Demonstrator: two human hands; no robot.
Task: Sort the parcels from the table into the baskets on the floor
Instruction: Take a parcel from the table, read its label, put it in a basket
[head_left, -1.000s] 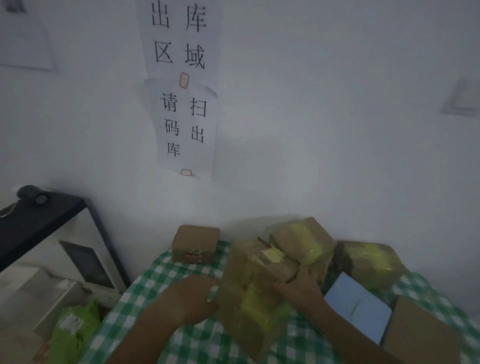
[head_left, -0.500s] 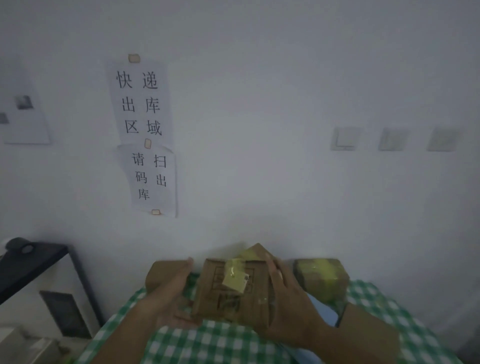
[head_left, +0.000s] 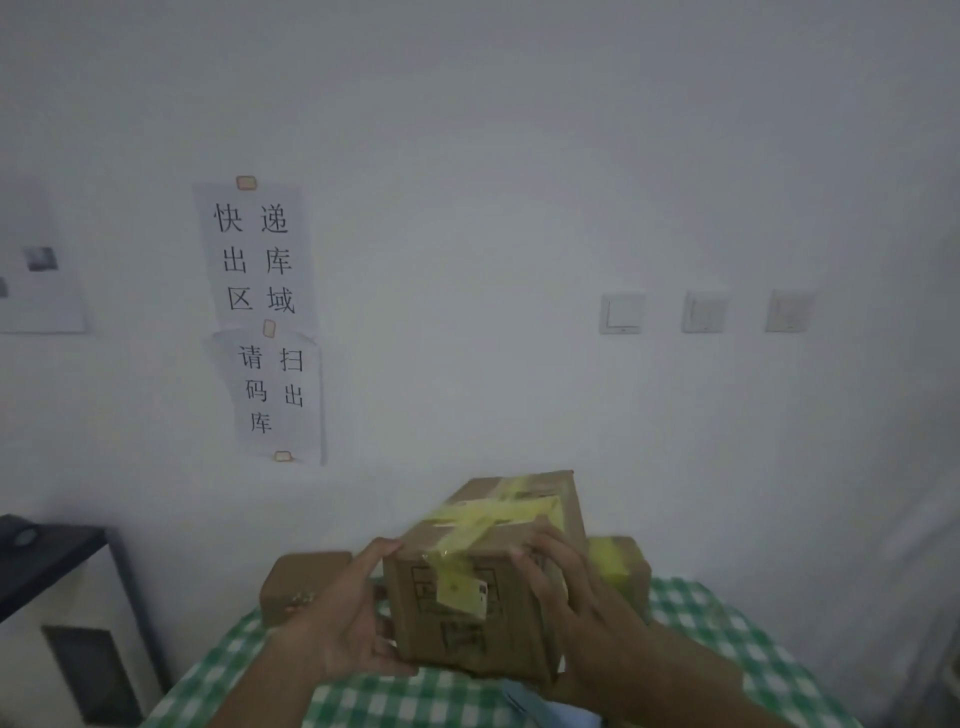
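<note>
Both hands' grip (head_left: 524, 613) around taped parcel (head_left: 470, 592), above table (head_left: 727, 623)

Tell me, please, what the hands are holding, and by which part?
A taped cardboard box, held by its sides: left hand on the left side, right hand on the right.

A parcel (head_left: 483, 582) is held above the table (head_left: 727, 629), two boxes (head_left: 296, 577) behind it.

brown parcel (head_left: 467, 618) with yellow tape, green-white checked tablecloth (head_left: 727, 639), white wall (head_left: 519, 208)
</note>
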